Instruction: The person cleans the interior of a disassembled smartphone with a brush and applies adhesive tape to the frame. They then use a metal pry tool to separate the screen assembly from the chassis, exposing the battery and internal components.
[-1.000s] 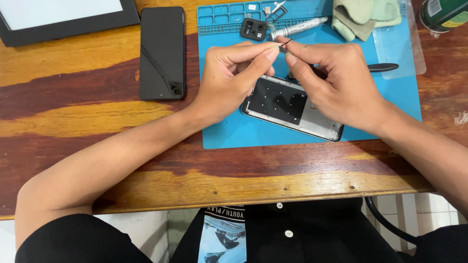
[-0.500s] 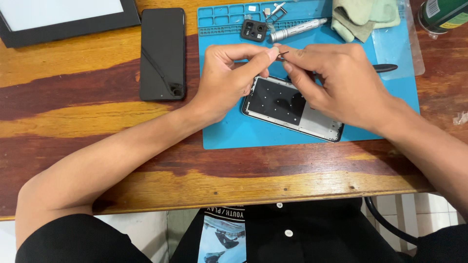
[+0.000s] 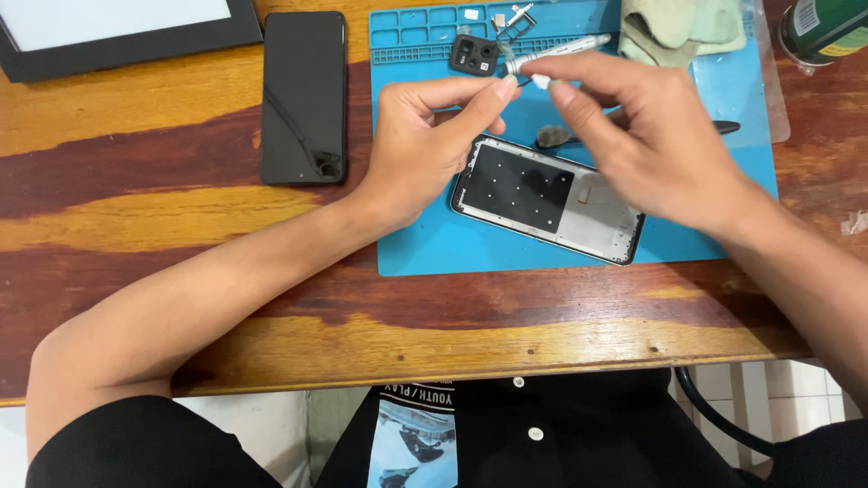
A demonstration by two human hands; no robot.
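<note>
My left hand [image 3: 425, 149] and my right hand [image 3: 651, 145] are raised over the far part of a blue work mat [image 3: 425, 248]. The right thumb and forefinger pinch a small white piece [image 3: 541, 81]. The left thumb and forefinger are pressed together just left of it; whether they hold anything is too small to tell. Below the hands an opened phone frame [image 3: 547, 199], black panel up, lies at a slant on the mat. A silver pen-shaped driver [image 3: 561, 51] and a black camera module [image 3: 474, 54] lie just beyond the fingertips.
A black phone back cover [image 3: 303, 95] lies on the wooden table [image 3: 181, 217] left of the mat. A dark framed panel [image 3: 117, 27] sits at the far left. A green cloth [image 3: 678, 23], a green can [image 3: 823, 27] and a black pry tool [image 3: 728, 126] are at the far right.
Both hands have lifted off the phone frame and moved toward the far edge of the mat. The frame is now mostly uncovered. The fingertips have drawn slightly apart.
</note>
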